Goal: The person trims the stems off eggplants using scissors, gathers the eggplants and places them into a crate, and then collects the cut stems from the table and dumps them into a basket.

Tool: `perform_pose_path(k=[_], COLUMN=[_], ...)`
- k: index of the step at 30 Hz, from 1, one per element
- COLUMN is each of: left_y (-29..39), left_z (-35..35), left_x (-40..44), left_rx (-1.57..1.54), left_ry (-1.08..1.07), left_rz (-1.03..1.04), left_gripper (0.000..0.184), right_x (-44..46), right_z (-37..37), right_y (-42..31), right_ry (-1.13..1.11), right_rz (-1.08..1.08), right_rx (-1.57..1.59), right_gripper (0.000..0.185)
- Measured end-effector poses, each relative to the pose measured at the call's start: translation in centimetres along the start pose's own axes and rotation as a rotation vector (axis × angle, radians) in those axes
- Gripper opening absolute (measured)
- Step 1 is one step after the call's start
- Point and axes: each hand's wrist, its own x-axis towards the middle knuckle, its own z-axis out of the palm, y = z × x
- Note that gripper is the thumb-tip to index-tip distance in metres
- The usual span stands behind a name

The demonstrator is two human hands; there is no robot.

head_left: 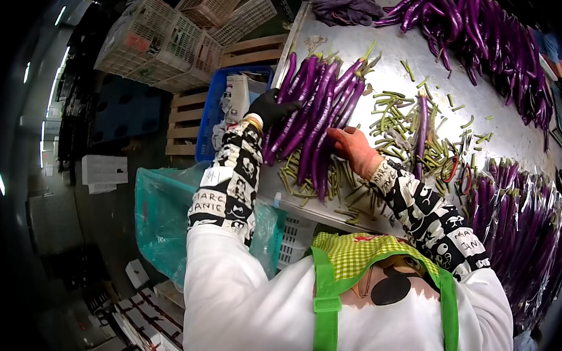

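A pile of long purple eggplants (319,117) lies side by side on the metal table, stem ends pointing away from me. My left hand (273,109), in a black glove, rests on the left side of the pile with fingers stretched across the eggplants. Against the pile's right side, my right hand (356,150) wears an orange-red glove, its fingers apart and slightly bent at the eggplants. One single eggplant (421,135) lies farther right among many cut green stems (392,121). Red-handled scissors (458,167) lie to the right of my right hand.
A large heap of eggplants (467,26) covers the table's far right. Bagged eggplants (520,220) lie at the near right. A dark cloth (347,10) sits at the back edge. Left of the table stand a blue crate (213,108), a teal plastic-lined bin (158,213) and stacked crates (155,38).
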Motion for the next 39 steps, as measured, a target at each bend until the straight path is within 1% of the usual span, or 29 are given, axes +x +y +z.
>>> perform_pose_path(k=[2, 3, 4, 6, 7, 8, 10, 11, 12, 14, 17, 18, 20, 21, 23, 24, 25, 26, 27, 28, 29, 30, 32, 33, 34, 35, 36, 37, 39], left_y=[-2.0, -4.3, -3.1, -0.1, 2.9, 2.2, -0.7, -3.4, -2.2, -1.1, 0.2, -2.1, -3.9, -2.8, -1.8, -2.0, -3.1, -4.7, -3.2, -1.7, -2.9, -3.1, -1.2, -0.9, 1.4, 3.7, 5.4, 6.1, 7.5], left_z=[0.6, 1.4, 1.6, 1.4, 0.2, 0.3, 1.9, 3.9, 3.0, 3.0, 0.8, 2.4, 4.1, 3.4, 3.3, 3.8, 4.5, 6.4, 4.8, 3.6, 5.2, 6.1, 5.0, 5.7, 5.1, 4.3, 3.9, 4.6, 5.2], left_x=[2.1, 3.7, 3.1, 0.6, -1.5, -1.1, 0.4, 2.1, 1.3, 0.6, -0.4, 1.2, 2.9, 2.3, 1.1, 1.2, 2.5, 3.9, 2.8, 1.2, 2.4, 3.0, 1.0, 0.8, -1.4, -4.5, -7.3, -8.6, -11.1], left_rx=[0.163, -0.081, -0.117, 0.076, 0.091, -0.130, -0.347, -0.388, -0.031, 0.372, 0.135, -0.099, -0.112, -0.212, -0.393, -0.469, -0.425, -0.460, -0.481, -0.505, -0.486, -0.437, -0.473, -0.568, -0.594, -0.694, -0.794, -0.853, -0.905], left_ry=[0.068, -0.119, -0.198, -0.080, -0.123, -0.247, -0.303, -0.242, -0.114, 0.034, -0.166, -0.169, -0.081, -0.138, -0.222, -0.245, -0.322, -0.183, -0.234, -0.283, -0.196, -0.182, -0.253, -0.277, -0.172, -0.135, -0.099, -0.046, 0.057], left_rz=[-0.062, -0.105, -0.215, -0.087, -0.068, -0.027, 0.057, 0.103, 0.083, 0.052, 0.005, 0.165, 0.290, 0.287, 0.257, 0.232, 0.162, 0.290, 0.294, 0.297, 0.338, 0.282, 0.237, 0.250, 0.196, 0.250, 0.303, 0.356, 0.472], left_gripper=[0.098, 0.101, 0.090, 0.090, 0.089, 0.087, 0.086, 0.085, 0.086, 0.087, 0.086, 0.082, 0.078, 0.076, 0.075, 0.076, 0.093, 0.092, 0.091, 0.090, 0.085, 0.082, 0.081, 0.078, 0.080, 0.084, 0.089, 0.093, 0.097], right_x=[-0.1, -0.8, -0.5, 0.3, -1.2, -1.1, -0.7, -0.6, -0.6, -0.8, -1.7, -1.9, -0.5, 0.3, -0.2, 1.6, 3.3, 1.8, 2.0, 2.4, 2.6, 1.9, 0.3, -0.4, -1.4, -2.6, -3.8, -5.4, -8.6], right_z=[0.8, 1.0, 1.4, 2.2, 2.9, 3.0, 2.9, 3.6, 3.9, 4.3, 4.9, 5.3, 3.8, 3.0, 5.3, 3.5, 1.7, 2.0, 2.2, 2.1, 1.6, 1.3, 0.6, 0.0, -0.7, -1.3, -1.7, -1.6, -0.2], right_y=[-0.9, -1.9, -1.6, -0.9, -2.1, -1.8, -1.1, -1.2, -1.5, -2.0, -3.2, -3.5, -1.2, -0.1, -2.4, -0.4, 1.5, 0.5, 0.6, 1.0, 1.2, 0.8, 0.1, 0.0, -0.1, -0.2, -0.5, -0.9, -3.1], right_ry=[-0.055, -0.118, -0.065, 0.044, 0.061, 0.054, 0.041, 0.029, 0.039, 0.055, 0.072, 0.053, -0.161, -0.268, -0.192, -0.339, -0.319, -0.204, -0.241, -0.378, -0.431, -0.477, -0.393, -0.334, -0.283, -0.257, -0.242, -0.246, -0.280], right_rz=[-0.016, -0.010, -0.039, -0.095, 0.032, 0.007, -0.035, -0.007, -0.005, 0.011, 0.079, 0.114, -0.046, -0.124, 0.196, -0.170, -0.570, -0.943, -0.923, -0.795, -0.674, -0.543, -0.734, -0.853, -0.927, -0.944, -0.900, -0.790, -0.511], right_rx=[0.120, 0.052, -0.005, -0.117, -0.130, -0.112, -0.070, 0.029, 0.002, -0.062, 0.048, 0.094, 0.102, 0.118, 0.657, 0.196, -0.213, -0.755, -0.641, -0.349, -0.194, -0.043, -0.335, -0.462, -0.558, -0.579, -0.530, -0.409, 0.059], right_gripper=[0.051, 0.052, 0.053, 0.054, 0.058, 0.055, 0.049, 0.047, 0.047, 0.046, 0.044, 0.044, 0.046, 0.050, 0.055, 0.062, 0.070, 0.074, 0.075, 0.076, 0.075, 0.074, 0.070, 0.070, 0.066, 0.062, 0.058, 0.054, 0.050])
